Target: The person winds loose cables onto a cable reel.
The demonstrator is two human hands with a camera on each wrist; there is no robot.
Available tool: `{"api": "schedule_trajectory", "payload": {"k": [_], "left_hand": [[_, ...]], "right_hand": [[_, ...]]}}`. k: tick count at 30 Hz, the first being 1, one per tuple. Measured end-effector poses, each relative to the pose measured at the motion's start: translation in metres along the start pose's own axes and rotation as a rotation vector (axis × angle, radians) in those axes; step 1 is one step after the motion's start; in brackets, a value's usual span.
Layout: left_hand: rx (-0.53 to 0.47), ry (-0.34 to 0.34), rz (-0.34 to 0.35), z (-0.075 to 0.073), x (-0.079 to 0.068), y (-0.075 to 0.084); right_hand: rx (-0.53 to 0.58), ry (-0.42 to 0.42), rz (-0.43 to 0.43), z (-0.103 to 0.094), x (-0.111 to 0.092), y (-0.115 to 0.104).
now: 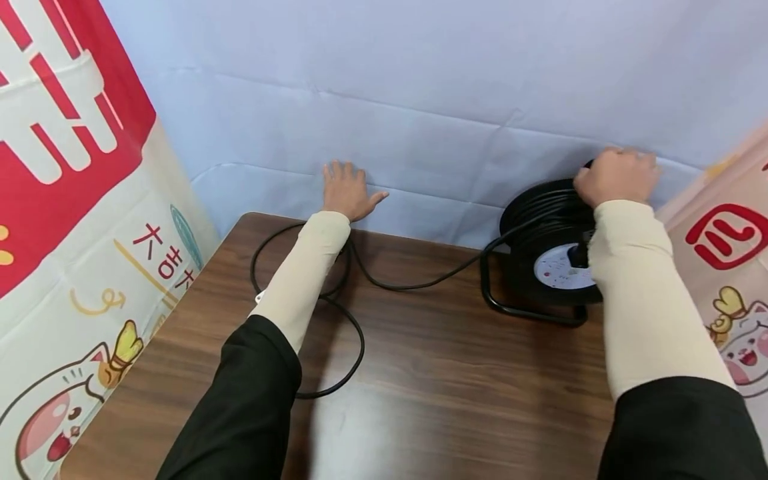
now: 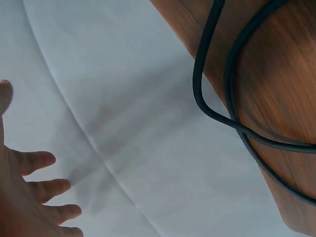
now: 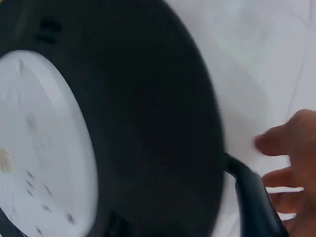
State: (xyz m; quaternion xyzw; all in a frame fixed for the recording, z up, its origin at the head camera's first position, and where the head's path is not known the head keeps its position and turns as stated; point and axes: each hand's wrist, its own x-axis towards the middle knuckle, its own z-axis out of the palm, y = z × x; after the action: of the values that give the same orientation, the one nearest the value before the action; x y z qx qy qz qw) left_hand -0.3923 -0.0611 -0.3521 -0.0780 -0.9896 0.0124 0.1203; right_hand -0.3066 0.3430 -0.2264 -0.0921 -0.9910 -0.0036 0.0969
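A black cable reel (image 1: 521, 267) with a white round face (image 1: 562, 267) stands on a tubular frame (image 1: 528, 311) at the table's back right. My right hand (image 1: 621, 175) is at its upper edge. In the right wrist view, the fingers of that hand (image 3: 296, 168) appear loosely bent beside the black frame tube (image 3: 254, 197). My left hand (image 1: 347, 192) reaches past the table's back edge, fingers spread toward the pale cloth. Beneath the left forearm lie loops of black cable (image 1: 360, 333), partly hidden by the sleeve. In the left wrist view, the left fingers (image 2: 52, 190) hold nothing.
The brown wooden table (image 1: 450, 373) ends at a pale blue cloth backdrop (image 1: 420, 100). From the reel, one cable stretch (image 1: 414, 287) runs left across the tabletop. Printed cloths hang at the left (image 1: 90, 280) and right (image 1: 744, 280). A small white piece (image 1: 260, 296) shows beside the left sleeve.
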Motion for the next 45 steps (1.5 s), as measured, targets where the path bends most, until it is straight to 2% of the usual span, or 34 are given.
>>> {"api": "schedule_trajectory", "payload": {"k": [4, 9, 13, 17, 22, 29, 39, 45], "left_hand": [[-0.022, -0.017, 0.041, 0.000, -0.002, 0.020], [-0.031, -0.022, 0.097, -0.002, -0.003, 0.045], [-0.070, -0.012, 0.156, -0.006, -0.005, 0.072], [-0.131, -0.020, 0.233, -0.008, -0.011, 0.099], [-0.150, -0.038, 0.288, -0.007, -0.018, 0.118], [-0.159, -0.028, 0.309, 0.000, -0.022, 0.127], [-0.199, -0.056, 0.303, 0.005, -0.024, 0.127], [-0.204, -0.048, 0.300, 0.006, -0.023, 0.128]], "right_hand": [[0.031, -0.147, 0.018, -0.010, -0.016, 0.035], [0.092, -0.206, 0.026, -0.019, -0.025, 0.054], [0.092, -0.239, 0.045, -0.028, -0.024, 0.056], [0.074, -0.278, 0.055, -0.027, -0.024, 0.051], [0.098, -0.297, 0.028, -0.019, -0.023, 0.039], [0.106, -0.308, -0.015, -0.017, -0.023, 0.032], [0.127, -0.344, -0.046, -0.026, -0.030, 0.027], [0.115, -0.323, -0.053, -0.028, -0.031, 0.023]]}}
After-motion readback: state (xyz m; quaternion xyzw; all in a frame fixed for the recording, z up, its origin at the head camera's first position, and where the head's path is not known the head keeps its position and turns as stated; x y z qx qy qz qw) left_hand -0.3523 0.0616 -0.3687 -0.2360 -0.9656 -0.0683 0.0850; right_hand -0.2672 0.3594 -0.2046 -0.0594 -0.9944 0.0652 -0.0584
